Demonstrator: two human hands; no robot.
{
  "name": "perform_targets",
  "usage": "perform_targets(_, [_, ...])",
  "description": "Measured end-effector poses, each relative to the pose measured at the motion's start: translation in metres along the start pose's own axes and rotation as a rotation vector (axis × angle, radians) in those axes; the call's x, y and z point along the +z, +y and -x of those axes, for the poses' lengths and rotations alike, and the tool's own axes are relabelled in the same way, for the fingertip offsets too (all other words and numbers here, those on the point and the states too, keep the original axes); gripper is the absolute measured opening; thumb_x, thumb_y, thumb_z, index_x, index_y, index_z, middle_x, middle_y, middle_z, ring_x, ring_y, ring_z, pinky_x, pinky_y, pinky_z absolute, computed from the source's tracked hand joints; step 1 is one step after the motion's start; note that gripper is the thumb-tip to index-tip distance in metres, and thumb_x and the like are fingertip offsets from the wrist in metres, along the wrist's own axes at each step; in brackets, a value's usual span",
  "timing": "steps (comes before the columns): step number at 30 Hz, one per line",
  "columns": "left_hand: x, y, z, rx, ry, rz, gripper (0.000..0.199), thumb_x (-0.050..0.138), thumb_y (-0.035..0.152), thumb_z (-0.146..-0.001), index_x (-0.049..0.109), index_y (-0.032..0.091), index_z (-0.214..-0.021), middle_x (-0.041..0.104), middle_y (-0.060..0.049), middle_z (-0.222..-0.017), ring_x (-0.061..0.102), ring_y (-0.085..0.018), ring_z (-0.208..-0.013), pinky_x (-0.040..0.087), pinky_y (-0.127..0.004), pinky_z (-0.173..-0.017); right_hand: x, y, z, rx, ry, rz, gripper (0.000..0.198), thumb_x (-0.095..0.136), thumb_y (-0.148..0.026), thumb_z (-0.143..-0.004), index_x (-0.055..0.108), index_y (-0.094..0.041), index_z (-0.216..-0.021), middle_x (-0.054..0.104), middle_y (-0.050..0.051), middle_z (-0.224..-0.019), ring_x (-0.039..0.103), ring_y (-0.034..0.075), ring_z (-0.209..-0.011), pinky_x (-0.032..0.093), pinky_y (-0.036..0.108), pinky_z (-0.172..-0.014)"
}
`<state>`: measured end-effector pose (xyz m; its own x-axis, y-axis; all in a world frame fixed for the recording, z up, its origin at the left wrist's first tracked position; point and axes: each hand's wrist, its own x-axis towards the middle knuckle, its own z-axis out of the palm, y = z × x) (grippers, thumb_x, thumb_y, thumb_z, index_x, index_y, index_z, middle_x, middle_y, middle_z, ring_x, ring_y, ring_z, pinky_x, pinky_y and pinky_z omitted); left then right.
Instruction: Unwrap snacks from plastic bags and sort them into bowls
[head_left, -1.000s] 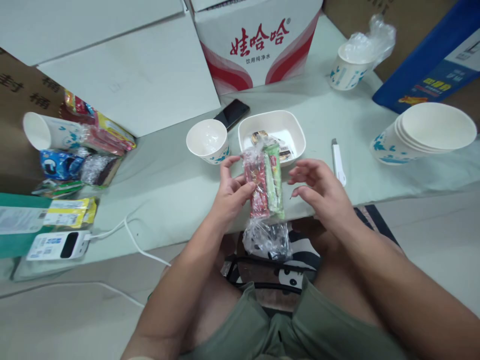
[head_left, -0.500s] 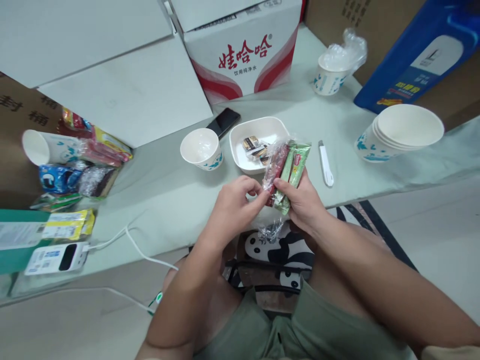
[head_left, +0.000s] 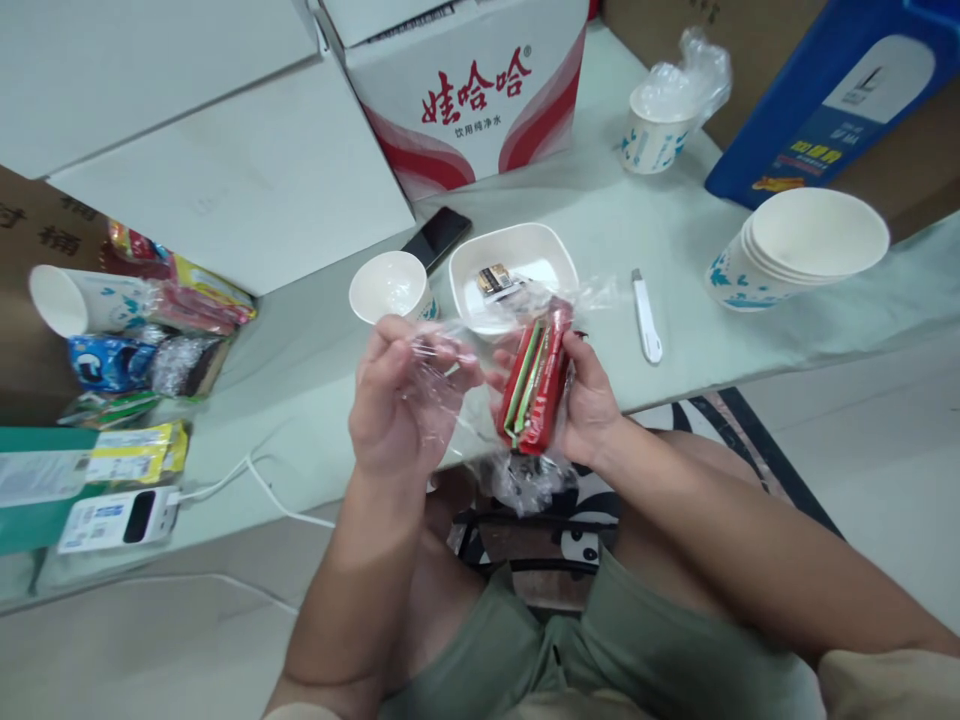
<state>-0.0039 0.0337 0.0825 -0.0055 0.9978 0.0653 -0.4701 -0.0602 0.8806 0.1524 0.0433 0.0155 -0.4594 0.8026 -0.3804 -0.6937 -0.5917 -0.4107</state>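
Note:
My right hand (head_left: 592, 405) is closed around a bundle of slim red and green snack packets (head_left: 534, 385), with red ones on the outside and green between. Clear plastic film (head_left: 435, 385) stretches from the bundle to my left hand (head_left: 390, 400), whose fingers are closed on it. More crumpled film (head_left: 529, 485) hangs below the bundle, over the table edge. Just behind the packets sits a white square bowl (head_left: 559, 245) holding small gold-and-black wrapped pieces (head_left: 495, 280). Left of that bowl stands a white paper cup (head_left: 382, 285), close behind my left hand.
A white utility knife (head_left: 646, 318) lies right of the bowl, before stacked paper cups (head_left: 802, 245). A phone (head_left: 439, 238) rests by the white box (head_left: 232, 190). Another cup (head_left: 652, 140) holds clear plastic. Left are snack packs (head_left: 112, 362) and a cabled power bank (head_left: 116, 518).
My left hand has moved left and away from the bundle, drawing clear film out with it. The bundle has been turned, so red packets now face up where green ones showed.

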Motion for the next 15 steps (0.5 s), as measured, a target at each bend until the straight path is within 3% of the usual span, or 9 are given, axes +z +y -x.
perform_targets(4, [-0.003,0.008,-0.005,-0.009,0.084,0.206,0.023,0.080,0.033,-0.077,0.060,0.024,-0.071,0.067,0.007,-0.074,0.067,-0.009,-0.073,0.059,-0.020,-0.069,-0.002,0.004,0.000,0.027,-0.043,-0.096,0.053,0.075,-0.069,-0.069,0.070,-0.024,-0.098,0.077,0.006,-0.102,0.070,0.029,-0.109,0.063,0.047,-0.085])
perform_targets(8, [-0.003,0.015,-0.009,0.037,0.087,0.391,0.018,0.080,0.028,-0.078,0.063,0.024,-0.071,0.072,0.011,-0.073,0.069,-0.004,-0.073,0.057,-0.013,-0.070,-0.005,0.004,0.000,0.022,-0.101,-0.123,0.062,0.074,-0.073,-0.068,0.071,-0.024,-0.105,0.077,0.007,-0.110,0.067,0.031,-0.118,0.063,0.049,-0.088])
perform_targets(13, [-0.005,0.033,-0.009,0.208,0.145,0.462,0.019,0.073,0.030,-0.085,0.062,0.025,-0.070,0.072,0.015,-0.065,0.068,0.000,-0.064,0.053,-0.006,-0.063,-0.007,0.005,0.000,0.000,-0.152,-0.092,0.057,0.078,-0.068,-0.068,0.069,-0.027,-0.106,0.076,0.005,-0.115,0.067,0.030,-0.118,0.063,0.048,-0.088])
perform_targets(15, [-0.010,0.039,-0.006,0.261,0.194,0.416,0.021,0.071,0.041,-0.087,0.064,0.028,-0.072,0.071,0.017,-0.065,0.066,0.002,-0.064,0.051,-0.003,-0.061,-0.005,0.005,-0.001,0.005,-0.155,-0.100,0.058,0.078,-0.066,-0.069,0.069,-0.027,-0.110,0.076,0.004,-0.116,0.067,0.028,-0.117,0.062,0.048,-0.091])
